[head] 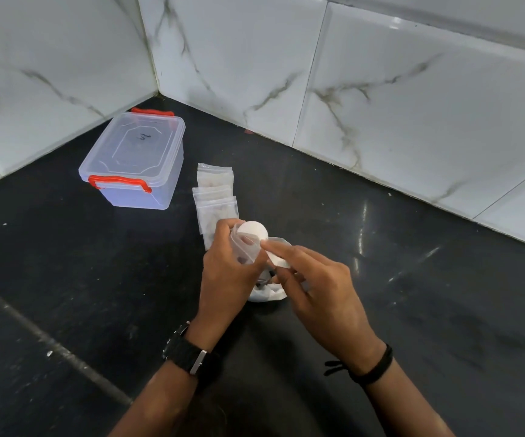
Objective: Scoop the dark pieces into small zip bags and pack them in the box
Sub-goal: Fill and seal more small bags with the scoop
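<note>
My left hand holds a small clear zip bag upright with its mouth spread. My right hand pinches the handle of a white scoop, whose round bowl sits at the bag's mouth. Under both hands stands a small white container; a few dark pieces show in it between my fingers. The clear plastic box with red latches stands at the back left, lid closed. Whether any pieces are in the held bag is hidden by my fingers.
Several flat zip bags lie in an overlapping row on the black counter between the box and my hands. White marble-look tiled walls meet in a corner behind the box.
</note>
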{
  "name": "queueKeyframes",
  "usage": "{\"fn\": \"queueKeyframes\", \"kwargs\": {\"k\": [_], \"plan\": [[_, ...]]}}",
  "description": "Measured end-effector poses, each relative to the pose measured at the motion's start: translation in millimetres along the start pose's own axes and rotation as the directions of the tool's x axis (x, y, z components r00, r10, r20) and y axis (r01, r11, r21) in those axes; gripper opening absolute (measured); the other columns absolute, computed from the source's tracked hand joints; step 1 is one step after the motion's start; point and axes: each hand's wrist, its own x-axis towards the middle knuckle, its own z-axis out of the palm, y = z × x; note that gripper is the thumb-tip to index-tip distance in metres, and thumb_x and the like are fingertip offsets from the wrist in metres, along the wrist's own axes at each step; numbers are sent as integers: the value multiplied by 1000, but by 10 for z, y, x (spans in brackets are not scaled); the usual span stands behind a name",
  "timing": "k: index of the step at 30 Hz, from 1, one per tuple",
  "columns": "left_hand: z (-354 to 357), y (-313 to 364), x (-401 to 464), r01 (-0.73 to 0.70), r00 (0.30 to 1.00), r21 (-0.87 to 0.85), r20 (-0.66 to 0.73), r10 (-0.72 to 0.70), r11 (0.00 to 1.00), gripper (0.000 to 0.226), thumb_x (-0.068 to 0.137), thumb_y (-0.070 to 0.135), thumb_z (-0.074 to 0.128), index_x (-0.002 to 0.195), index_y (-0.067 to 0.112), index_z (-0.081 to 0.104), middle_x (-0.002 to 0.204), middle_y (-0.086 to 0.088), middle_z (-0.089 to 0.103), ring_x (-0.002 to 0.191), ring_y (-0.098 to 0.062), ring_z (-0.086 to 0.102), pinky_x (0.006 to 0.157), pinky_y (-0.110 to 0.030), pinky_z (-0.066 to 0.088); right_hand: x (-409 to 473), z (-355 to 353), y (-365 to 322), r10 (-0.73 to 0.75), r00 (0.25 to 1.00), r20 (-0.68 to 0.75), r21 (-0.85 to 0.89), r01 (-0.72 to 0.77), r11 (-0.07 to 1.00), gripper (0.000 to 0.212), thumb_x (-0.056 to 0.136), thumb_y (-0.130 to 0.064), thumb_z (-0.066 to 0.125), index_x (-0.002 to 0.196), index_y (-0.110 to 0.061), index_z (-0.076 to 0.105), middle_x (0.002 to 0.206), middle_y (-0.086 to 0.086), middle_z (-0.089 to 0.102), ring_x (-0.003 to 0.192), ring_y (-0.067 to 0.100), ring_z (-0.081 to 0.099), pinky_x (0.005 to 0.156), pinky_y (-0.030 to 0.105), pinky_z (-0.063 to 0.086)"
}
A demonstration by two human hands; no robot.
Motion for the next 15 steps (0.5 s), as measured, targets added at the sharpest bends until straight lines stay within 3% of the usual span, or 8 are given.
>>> {"fn": "queueKeyframes", "kwargs": {"k": [4,7,10,12,15], "plan": [[8,57,17,42,999,12,6,-42,999,43,82,28,70,116,26,43,102,20,43,89,1,47,67,8,34,-36,28,15,-34,999,-40,-21,33,999,35,92,-23,49,125,-17,58,108,3,70,87,9,68,74,23,57],[-15,16,3,4,1000,-33,22,-3,999,35,80,32,73,98,41,45,98,26,50,92,10,53,73,-2,41,-29,43,-21,159,982,-104,241,-130,962,26,92,-19,56,115,-14,65,92,-2,72,72,7,69,64,24,58],[-33,-81,-13,-4,1000,-4,-8,4,1000,34,80,31,73,105,35,51,104,14,54,100,6,53,85,-14,43,11,15,-19,380,905,-193,466,-256,847,12,94,-16,56,100,-17,66,82,-1,70,60,14,67,54,26,55],[-42,-101,-26,15,999,4,-33,-15,1000,32,82,30,71,108,34,52,111,7,50,101,5,51,89,-17,42,13,0,54,426,888,-175,437,-318,841,14,95,-15,54,95,-25,64,78,-1,69,59,15,65,52,28,55],[-52,-122,-47,50,998,-27,-38,-51,998,28,86,26,67,110,35,54,113,3,46,102,-4,53,92,-24,45,-66,55,197,345,936,-64,155,-332,930,13,94,-19,55,97,-26,65,72,-11,63,59,9,60,53,21,50]]}}
